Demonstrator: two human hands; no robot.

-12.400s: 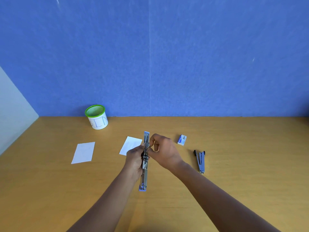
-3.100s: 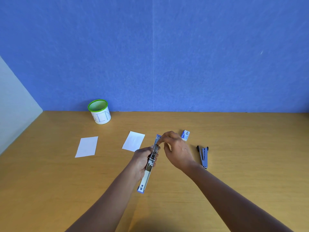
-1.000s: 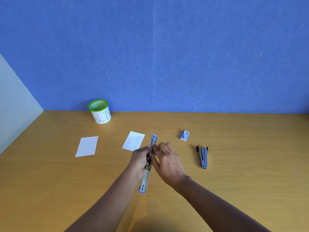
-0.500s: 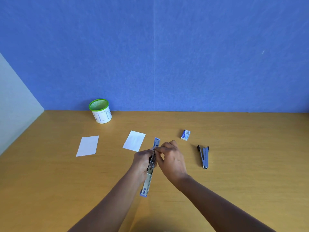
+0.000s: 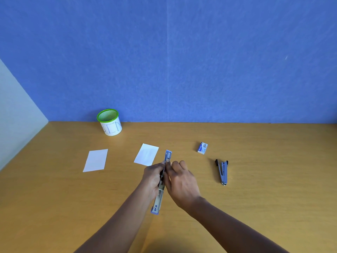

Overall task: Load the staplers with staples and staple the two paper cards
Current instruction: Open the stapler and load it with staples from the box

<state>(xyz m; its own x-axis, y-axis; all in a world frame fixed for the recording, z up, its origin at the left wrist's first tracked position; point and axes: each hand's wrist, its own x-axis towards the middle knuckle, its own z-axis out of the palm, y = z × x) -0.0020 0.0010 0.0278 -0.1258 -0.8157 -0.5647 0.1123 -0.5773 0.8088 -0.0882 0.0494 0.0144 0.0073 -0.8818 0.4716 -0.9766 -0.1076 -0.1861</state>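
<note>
Currently mid-load, I judge. Left hand (image 5: 152,175): grip wrapped round the opened blue-and-silver metal stapler (image 5: 158,199), centre of the wooden surface (image 5: 273,198). Right hand (image 5: 182,181): grip pinching its rail; I can't make out any staples. Second blue stapler (image 5: 222,171) untouched at right. Two cards unstapled: white paper card (image 5: 146,154), left white card (image 5: 96,160). One small staple box (image 5: 202,148).

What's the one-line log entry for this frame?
phase: loading staples; left hand: grips open stapler; right hand: pinches its far half; second stapler: lies on table; left card, right card: lie apart
</note>
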